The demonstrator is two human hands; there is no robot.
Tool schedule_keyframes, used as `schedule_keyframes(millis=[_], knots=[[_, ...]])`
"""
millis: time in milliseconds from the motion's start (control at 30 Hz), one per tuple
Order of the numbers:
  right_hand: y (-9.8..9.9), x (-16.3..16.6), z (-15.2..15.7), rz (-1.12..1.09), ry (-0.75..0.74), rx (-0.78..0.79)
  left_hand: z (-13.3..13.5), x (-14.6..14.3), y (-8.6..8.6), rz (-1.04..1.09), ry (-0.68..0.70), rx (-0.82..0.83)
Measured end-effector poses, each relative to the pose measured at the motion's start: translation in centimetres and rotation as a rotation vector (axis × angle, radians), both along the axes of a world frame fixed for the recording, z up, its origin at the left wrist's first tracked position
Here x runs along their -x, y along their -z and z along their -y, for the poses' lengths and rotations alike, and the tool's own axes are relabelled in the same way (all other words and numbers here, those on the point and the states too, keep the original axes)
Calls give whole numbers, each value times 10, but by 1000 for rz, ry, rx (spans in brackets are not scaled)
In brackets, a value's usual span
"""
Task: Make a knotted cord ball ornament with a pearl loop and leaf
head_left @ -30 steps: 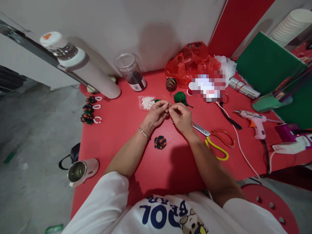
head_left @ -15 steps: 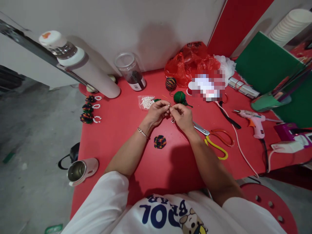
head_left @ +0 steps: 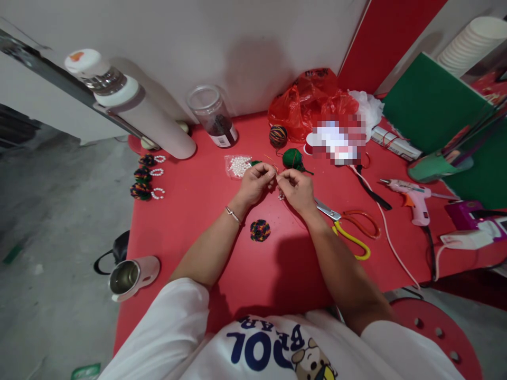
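White bead strand (head_left: 281, 195): short, tiny round pearly beads, hangs just below R fingertips; partly blocked, no count poss.
L hand (head_left: 257, 184): fingertips pinched narrow, almost meeting R's; what's btwn them too small to tell.
R hand (head_left: 296, 191): thumb + index pinched tight; contents hidden by fingers.
Thread (head_left: 293, 215): thin, reddish, trails from strand twd R wrist; hard to see vs red table (head_left: 190, 221), end unclear.
Yarn flower (head_left: 260, 230): multicol., knobbly, rounded; flat on table btwn forearms, nearer body than both hands.
Bead bag (head_left: 240, 167): clear crinkly plastic, just past L hand.
Scissors (head_left: 340, 220): metal blades, yellow/orange handles; tips hidden by R hand.
Pixelated patch (head_left: 338, 141): item unreadable, nr red plastic bag (head_left: 309, 103).
Paper cups (head_left: 473, 42): stack cut off, R edge.
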State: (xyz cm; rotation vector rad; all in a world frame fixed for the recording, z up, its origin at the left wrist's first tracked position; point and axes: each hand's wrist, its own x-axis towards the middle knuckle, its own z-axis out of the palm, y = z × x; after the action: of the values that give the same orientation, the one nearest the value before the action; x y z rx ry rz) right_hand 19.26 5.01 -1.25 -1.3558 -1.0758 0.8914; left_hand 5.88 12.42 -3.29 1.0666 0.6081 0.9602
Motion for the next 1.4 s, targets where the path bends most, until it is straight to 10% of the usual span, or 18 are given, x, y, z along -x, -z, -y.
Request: schedule_keyframes(millis=[167, 767, 1033, 1400], knots=[[7, -6, -3, 123, 89, 41, -3, 0, 2, -22, -18, -21], [14, -12, -9, 124, 319, 43, -19, 13, 11, -255, -779, -403], [7, -13, -8, 18, 280, 55, -7, 10, 5, -684, -394, -685], [16, -12, -10, 96, 254, 85, 0, 32, 13, -994, -381, -767]])
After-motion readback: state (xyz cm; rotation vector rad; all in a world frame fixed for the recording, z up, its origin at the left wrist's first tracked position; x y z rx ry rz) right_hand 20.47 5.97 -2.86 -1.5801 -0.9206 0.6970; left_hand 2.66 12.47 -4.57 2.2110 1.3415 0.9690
